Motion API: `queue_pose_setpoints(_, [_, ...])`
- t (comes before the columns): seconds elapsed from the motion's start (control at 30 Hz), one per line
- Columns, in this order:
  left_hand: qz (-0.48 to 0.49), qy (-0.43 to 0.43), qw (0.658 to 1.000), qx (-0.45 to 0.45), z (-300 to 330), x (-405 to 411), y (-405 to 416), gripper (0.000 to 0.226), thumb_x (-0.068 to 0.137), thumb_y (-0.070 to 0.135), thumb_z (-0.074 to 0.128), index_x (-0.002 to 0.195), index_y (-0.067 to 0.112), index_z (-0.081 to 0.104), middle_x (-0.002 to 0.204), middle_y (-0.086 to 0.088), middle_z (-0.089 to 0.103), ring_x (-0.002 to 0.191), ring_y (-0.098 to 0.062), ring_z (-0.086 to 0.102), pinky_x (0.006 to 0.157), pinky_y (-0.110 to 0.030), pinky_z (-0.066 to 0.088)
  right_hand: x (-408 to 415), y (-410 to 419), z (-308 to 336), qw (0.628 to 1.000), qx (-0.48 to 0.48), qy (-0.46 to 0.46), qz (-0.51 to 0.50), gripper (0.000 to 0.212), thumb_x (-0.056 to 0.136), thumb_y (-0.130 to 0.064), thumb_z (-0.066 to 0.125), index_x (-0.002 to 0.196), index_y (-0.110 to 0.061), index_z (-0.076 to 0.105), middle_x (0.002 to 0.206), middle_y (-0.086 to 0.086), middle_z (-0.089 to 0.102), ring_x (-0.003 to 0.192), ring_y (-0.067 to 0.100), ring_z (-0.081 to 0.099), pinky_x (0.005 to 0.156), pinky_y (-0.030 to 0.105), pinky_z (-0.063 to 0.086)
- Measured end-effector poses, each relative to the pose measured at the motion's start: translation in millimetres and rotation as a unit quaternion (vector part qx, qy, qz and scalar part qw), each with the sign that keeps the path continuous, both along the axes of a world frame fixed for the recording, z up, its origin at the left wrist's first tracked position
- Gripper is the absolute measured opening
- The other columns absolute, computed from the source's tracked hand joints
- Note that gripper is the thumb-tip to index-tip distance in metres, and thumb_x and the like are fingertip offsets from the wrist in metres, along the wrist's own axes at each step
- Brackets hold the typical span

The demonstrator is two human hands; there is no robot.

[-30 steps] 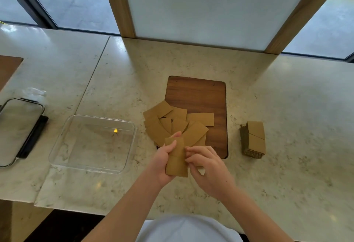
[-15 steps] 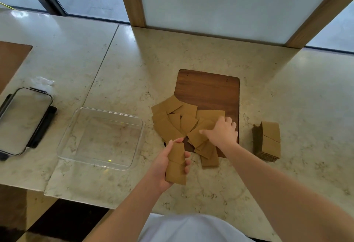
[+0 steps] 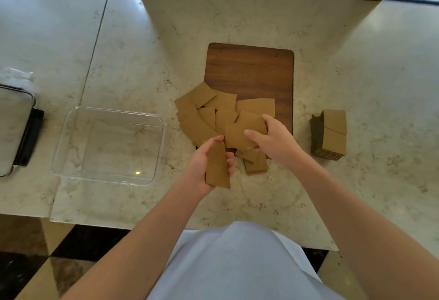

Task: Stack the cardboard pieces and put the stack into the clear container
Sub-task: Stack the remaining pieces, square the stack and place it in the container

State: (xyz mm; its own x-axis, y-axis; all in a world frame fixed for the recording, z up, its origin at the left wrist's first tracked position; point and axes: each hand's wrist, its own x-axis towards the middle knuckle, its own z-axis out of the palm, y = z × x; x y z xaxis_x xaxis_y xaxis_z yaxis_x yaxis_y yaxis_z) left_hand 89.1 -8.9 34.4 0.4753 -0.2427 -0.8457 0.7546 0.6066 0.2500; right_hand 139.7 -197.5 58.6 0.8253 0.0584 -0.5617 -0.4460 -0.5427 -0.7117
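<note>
Several loose brown cardboard pieces [image 3: 209, 112] lie overlapping at the near left corner of a dark wooden board [image 3: 249, 71]. My left hand [image 3: 202, 164] grips a small stack of cardboard pieces [image 3: 217, 168], held upright just in front of the pile. My right hand [image 3: 273, 138] pinches one cardboard piece [image 3: 240, 131] lifted at the pile's near edge. The clear container [image 3: 108, 145] stands empty on the counter, left of my left hand.
A neat stack of cardboard [image 3: 331, 133] sits on the marble counter right of the board. At the far left edge are a lid-like glass tray on a black base [image 3: 16, 131] and crumpled plastic [image 3: 16, 76]. The counter's front edge runs below my forearms.
My right hand drew back from the pile toward me, now lifting one cardboard piece. My left hand keeps its small stack. The camera tilted further down.
</note>
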Motion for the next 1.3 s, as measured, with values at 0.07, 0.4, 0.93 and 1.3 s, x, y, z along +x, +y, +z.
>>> queue_pose_setpoints(0.07, [0.009, 0.007, 1.000, 0.002, 2.1, -0.2, -2.7, 0.028, 0.109, 0.040, 0.046, 0.117, 0.020, 0.064, 0.082, -0.016, 0.064, 0.067, -0.027, 0.059, 0.057, -0.034, 0.051, -25.8, 1.0, 16.7, 0.997, -0.017, -0.078, 0.004, 0.021, 0.099, -0.029, 0.066, 0.117, -0.021, 0.060, 0.098, -0.010, 0.067, 0.084, 0.006, 0.069, 0.075, 0.026, 0.060])
queue_pose_setpoints(0.4, [0.046, -0.047, 0.997, -0.026, 16.5, -15.3, -26.1, 0.056, 0.102, 0.067, 0.042, 0.140, 0.029, 0.061, 0.125, -0.022, 0.068, 0.116, -0.039, 0.067, 0.090, -0.052, 0.061, -108.9, 46.4, 21.5, 0.920, -0.216, -0.275, 0.179, 0.048, 0.096, -0.049, 0.044, 0.130, -0.023, 0.068, 0.135, -0.004, 0.066, 0.121, 0.022, 0.059, 0.098, 0.044, 0.044])
queue_pose_setpoints(0.93, [0.043, -0.025, 0.998, -0.039, -1.3, -21.1, -2.1, 0.029, 0.107, 0.041, 0.055, 0.118, 0.016, 0.065, 0.092, -0.019, 0.071, 0.071, -0.031, 0.071, 0.063, -0.038, 0.061, 21.7, 28.3, -41.4, 0.935, -0.325, -0.032, 0.140, 0.095, 0.080, -0.054, 0.079, 0.156, -0.033, 0.024, 0.155, 0.008, 0.038, 0.142, 0.038, 0.032, 0.113, 0.060, 0.029])
queue_pose_setpoints(1.3, [0.045, 0.006, 0.999, -0.024, -6.7, -4.8, 0.5, 0.028, 0.107, 0.041, 0.054, 0.116, 0.017, 0.066, 0.093, -0.020, 0.069, 0.074, -0.032, 0.072, 0.062, -0.038, 0.061, 37.3, 13.8, -20.3, 0.988, -0.106, 0.107, 0.033, 0.079, 0.081, -0.041, 0.084, 0.146, -0.008, 0.052, 0.138, 0.007, 0.062, 0.125, 0.029, 0.060, 0.103, 0.043, 0.052])
